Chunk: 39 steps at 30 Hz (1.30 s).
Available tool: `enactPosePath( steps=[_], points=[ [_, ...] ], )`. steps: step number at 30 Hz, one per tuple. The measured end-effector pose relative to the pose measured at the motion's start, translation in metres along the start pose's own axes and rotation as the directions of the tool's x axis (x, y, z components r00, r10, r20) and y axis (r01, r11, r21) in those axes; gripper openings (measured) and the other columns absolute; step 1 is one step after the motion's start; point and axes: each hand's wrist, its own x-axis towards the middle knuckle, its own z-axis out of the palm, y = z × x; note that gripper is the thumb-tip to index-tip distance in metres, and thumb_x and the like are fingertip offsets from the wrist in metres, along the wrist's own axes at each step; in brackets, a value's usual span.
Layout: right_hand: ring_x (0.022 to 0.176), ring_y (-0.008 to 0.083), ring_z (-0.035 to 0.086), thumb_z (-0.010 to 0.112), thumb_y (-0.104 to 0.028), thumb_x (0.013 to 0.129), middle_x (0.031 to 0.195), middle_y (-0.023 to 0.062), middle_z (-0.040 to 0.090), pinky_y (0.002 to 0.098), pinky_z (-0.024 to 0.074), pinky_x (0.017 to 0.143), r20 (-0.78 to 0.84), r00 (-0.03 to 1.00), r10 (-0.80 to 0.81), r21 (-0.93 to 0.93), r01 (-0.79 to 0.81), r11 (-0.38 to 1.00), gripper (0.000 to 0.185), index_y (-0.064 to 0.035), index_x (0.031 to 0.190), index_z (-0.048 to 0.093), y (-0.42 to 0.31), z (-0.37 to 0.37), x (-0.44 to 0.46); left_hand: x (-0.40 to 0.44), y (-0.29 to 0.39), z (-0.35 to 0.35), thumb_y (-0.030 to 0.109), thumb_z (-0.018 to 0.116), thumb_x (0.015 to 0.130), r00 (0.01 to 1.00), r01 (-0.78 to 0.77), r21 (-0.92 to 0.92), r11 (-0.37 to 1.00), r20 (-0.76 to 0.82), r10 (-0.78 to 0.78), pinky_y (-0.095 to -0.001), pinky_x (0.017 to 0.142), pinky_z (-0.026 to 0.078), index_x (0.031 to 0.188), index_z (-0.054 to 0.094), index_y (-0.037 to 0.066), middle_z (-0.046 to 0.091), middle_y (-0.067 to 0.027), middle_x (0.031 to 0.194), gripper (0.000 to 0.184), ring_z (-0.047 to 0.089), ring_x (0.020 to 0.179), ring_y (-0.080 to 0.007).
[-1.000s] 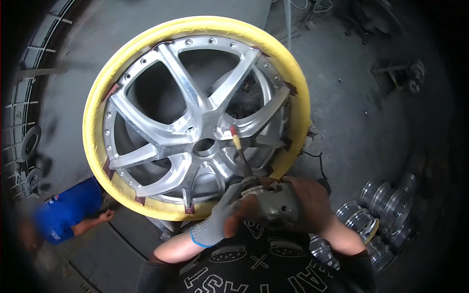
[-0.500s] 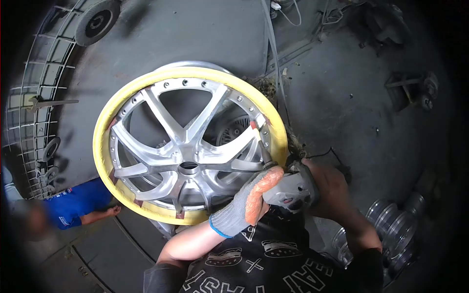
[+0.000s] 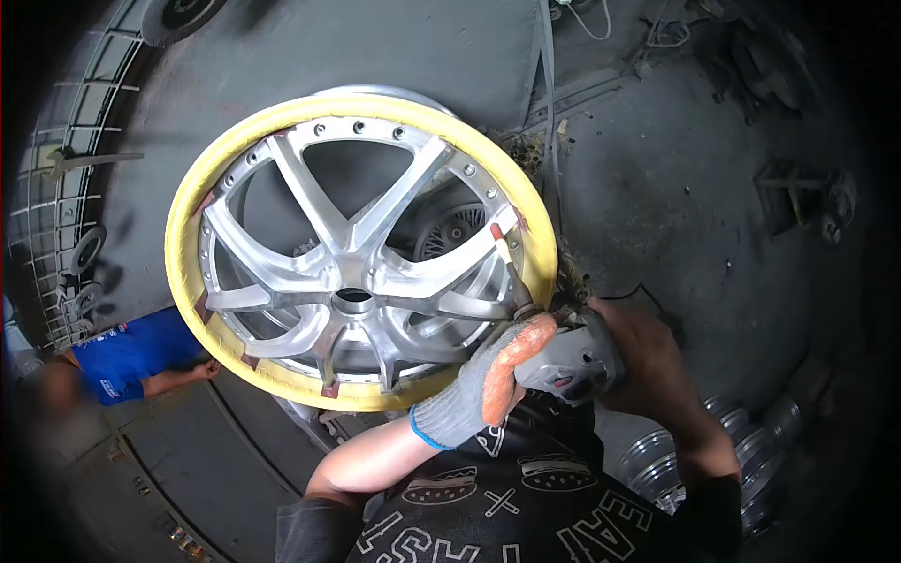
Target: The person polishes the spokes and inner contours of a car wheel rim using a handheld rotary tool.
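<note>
A silver multi-spoke wheel (image 3: 349,258), its rim wrapped in yellow tape (image 3: 282,114), lies face up before me. My left hand (image 3: 483,385), in a grey glove with orange coating, is closed around the front of a grey power tool (image 3: 577,364). My right hand (image 3: 643,361), bare and dark, grips the tool's rear right side. From the tool a shaft with a red-tipped bit (image 3: 498,235) reaches over the end of the wheel's right spoke. Whether the tip touches the metal I cannot tell.
At the left a co-worker in a blue shirt (image 3: 131,352) is beside a wire rack (image 3: 89,141). Several bare wheel rims (image 3: 657,460) are stacked at the lower right. A metal stand (image 3: 798,192) is at the far right, and a dark disc (image 3: 183,14) at the upper left.
Both hands and the tool have shifted right since a second ago, taking the bit from near the hub to the right spoke's outer end. The camera view has also shifted.
</note>
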Motion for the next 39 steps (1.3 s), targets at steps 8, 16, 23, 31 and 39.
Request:
enactPosePath(
  steps=[8,16,23,31,39],
  points=[
    [0.097,0.0374,0.064,0.082,-0.015,0.060,0.108,0.0192,0.063,0.0437,0.0518,0.085,0.013,1.000,-0.007,-0.018,0.007,1.000,0.086,0.0013,0.137,0.047,-0.029,0.011,0.000,-0.018,-0.007,-0.041,-0.016,0.061,0.077,0.625,-0.779,0.463,0.422,0.532,0.571,-0.0411,0.106,0.047,0.136,0.047,-0.003,0.058,-0.0170,0.135,0.062,0.060,0.123,-0.0283],
    [0.090,0.0372,0.063,0.081,-0.014,0.058,0.101,0.0187,0.062,0.0443,0.0510,0.081,0.048,0.999,0.026,-0.048,-0.023,0.999,0.086,0.0020,0.136,0.047,-0.065,0.027,0.003,-0.044,-0.027,-0.075,-0.001,0.058,0.092,0.980,-0.148,0.313,0.938,0.177,0.096,-0.0356,0.100,0.053,0.137,0.046,0.001,0.058,-0.0107,0.132,0.047,0.061,0.118,-0.0210],
    [0.094,0.0398,0.063,0.081,-0.019,0.061,0.105,0.0214,0.062,0.0464,0.0518,0.083,0.055,0.995,0.081,-0.093,-0.076,0.993,0.082,0.0031,0.134,0.048,-0.090,0.050,-0.003,-0.083,0.031,-0.045,0.029,0.057,0.099,0.963,0.263,-0.450,0.854,0.176,-0.204,-0.0375,0.099,0.053,0.136,0.047,0.001,0.058,-0.0120,0.130,0.047,0.061,0.116,-0.0222],
    [0.087,0.0347,0.064,0.076,-0.016,0.063,0.098,0.0188,0.062,0.0429,0.0510,0.080,0.000,0.999,0.053,-0.105,-0.053,0.993,0.076,0.0069,0.130,0.049,-0.125,0.071,0.006,-0.093,0.047,-0.087,0.018,0.048,0.105,0.924,0.208,-0.321,0.924,0.376,-0.078,-0.0260,0.098,0.049,0.137,0.050,0.001,0.060,-0.0073,0.129,0.036,0.060,0.113,-0.0125],
    [0.091,0.0327,0.064,0.070,-0.014,0.066,0.100,0.0193,0.062,0.0416,0.0510,0.085,0.018,0.996,0.091,-0.089,-0.089,0.992,0.070,0.0124,0.128,0.050,-0.154,0.092,0.022,-0.109,0.067,-0.118,0.027,0.047,0.101,0.959,0.157,-0.127,0.979,0.258,-0.120,-0.0330,0.105,0.046,0.138,0.050,0.002,0.060,-0.0100,0.131,0.046,0.058,0.118,-0.0178]
  ],
)
